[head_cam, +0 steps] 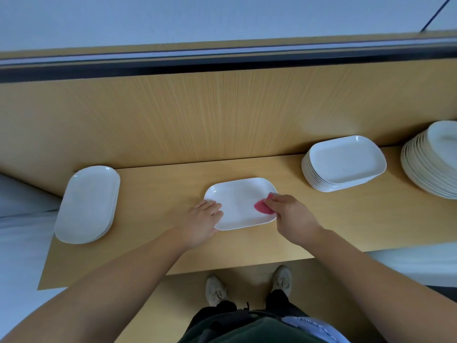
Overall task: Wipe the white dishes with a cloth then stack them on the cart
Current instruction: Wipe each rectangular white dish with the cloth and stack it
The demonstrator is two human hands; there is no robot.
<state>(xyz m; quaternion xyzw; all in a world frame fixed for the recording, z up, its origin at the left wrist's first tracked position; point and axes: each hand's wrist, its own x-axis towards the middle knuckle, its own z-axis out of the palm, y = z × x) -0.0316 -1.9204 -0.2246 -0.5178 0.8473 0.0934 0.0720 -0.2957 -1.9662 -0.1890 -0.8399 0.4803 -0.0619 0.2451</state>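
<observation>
Pale wood is running everywhere I am looking: a long wooden counter (153, 248) backed by an upright panel of the same grain. The person is standing square to it, shoes showing on the floor beneath.

Straight ahead of them, at twelve o'clock, a white rectangular plate (241, 203) is lying flat on the counter, its long axis running from nine o'clock to three o'clock, tilted slightly toward two. The hands are working apart, one at each short end. The left hand (202, 216) is lying with straight fingers over the plate's nine o'clock rim, pressing it steady. The right hand (289, 211) is pinching a bunched pink cloth (263, 206) against the plate's three o'clock end, inside the rim.

At two o'clock a stack of rectangular plates (343, 163) is waiting, and past it, at the frame's edge, a stack of round plates (432, 159). At ten o'clock a short stack of oval platters (87, 204) is sitting near the counter's end. I am not making out any cart from where I am watching.

What is mattering, I am judging, is that the unwiped length of the plate is stretching from the cloth toward nine o'clock, so the right hand is best placed to sweep along the long axis toward the bracing left hand, which is sitting nearer the ten o'clock stack.
</observation>
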